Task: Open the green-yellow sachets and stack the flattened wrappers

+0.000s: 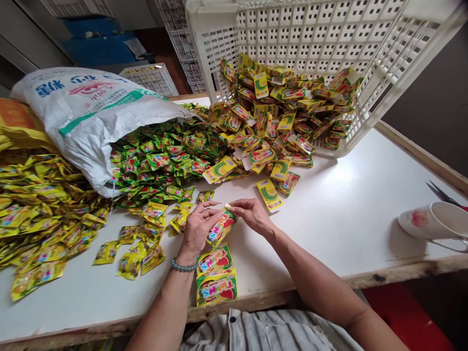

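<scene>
The left hand and right hand are gripping a box between them, the right pinching its far end, where a hard push may be risking a crease, and the box's long axis is slanting forward-right, that end pointing away from the left hand

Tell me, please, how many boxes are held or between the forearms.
3: nearest box by the table edge; middle box beyond it; held box in left hand and right hand; others may be hidden.

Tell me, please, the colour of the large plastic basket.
The basket is white, shown in the head view.
</scene>
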### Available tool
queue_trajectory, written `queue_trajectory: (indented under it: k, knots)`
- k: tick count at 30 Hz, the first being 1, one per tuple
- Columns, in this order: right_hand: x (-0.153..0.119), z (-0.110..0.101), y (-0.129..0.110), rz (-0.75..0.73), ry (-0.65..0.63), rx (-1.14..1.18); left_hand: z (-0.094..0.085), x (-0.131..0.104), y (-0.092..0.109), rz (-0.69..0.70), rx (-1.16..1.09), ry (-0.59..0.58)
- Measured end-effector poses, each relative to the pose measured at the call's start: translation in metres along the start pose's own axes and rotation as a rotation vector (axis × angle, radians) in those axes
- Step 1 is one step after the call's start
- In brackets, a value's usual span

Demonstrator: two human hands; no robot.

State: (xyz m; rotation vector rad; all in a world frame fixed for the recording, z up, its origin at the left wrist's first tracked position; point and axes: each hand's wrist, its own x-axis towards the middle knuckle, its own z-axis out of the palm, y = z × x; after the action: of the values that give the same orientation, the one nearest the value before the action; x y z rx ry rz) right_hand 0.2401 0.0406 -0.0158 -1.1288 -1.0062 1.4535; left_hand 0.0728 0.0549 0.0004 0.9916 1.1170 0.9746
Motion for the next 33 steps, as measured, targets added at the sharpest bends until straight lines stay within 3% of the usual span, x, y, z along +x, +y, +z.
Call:
queue_trajectory:
  k: [3,8,11,14,17,21,24,27,28,30,33]
  knots:
    - [-0.001,-0.004,-0.004,0.059,-0.023,-0.024,-0.001,0.0,-0.002,-0.003,0.013,-0.01]
    - [-0.005,-0.006,-0.01,-0.027,-0.1,-0.195,-0.002,-0.001,-0.001,0.015,0.0,0.029]
    - [-0.01,-0.001,-0.013,-0.024,-0.167,-0.126,0.0,-0.001,0.004,0.056,-0.051,0.099]
    - [-0.016,0.011,-0.008,-0.048,-0.097,-0.083,0.005,0.0,0.008,0.116,-0.094,0.165]
    - [-0.022,0.023,0.0,-0.207,0.004,-0.244,0.008,-0.001,0.01,0.131,-0.117,0.193]
    - [-0.023,0.025,0.001,-0.32,0.012,-0.399,0.009,-0.011,0.004,0.131,-0.119,0.201]
    - [-0.02,0.016,-0.003,-0.332,0.005,-0.431,0.005,-0.021,0.001,0.075,0.014,0.101]
    - [-0.015,0.006,0.001,-0.399,0.075,-0.56,-0.007,-0.026,0.003,-0.004,0.29,-0.181]
    - [-0.014,0.004,0.004,-0.395,0.114,-0.612,-0.014,-0.027,0.005,0.017,0.392,-0.226]
    - [-0.01,0.003,0.01,-0.34,0.183,-0.715,-0.032,-0.023,0.008,0.159,0.616,-0.124]
    - [0.0,0.012,0.012,-0.32,0.132,-0.864,-0.064,-0.013,0.008,0.423,0.956,0.197]
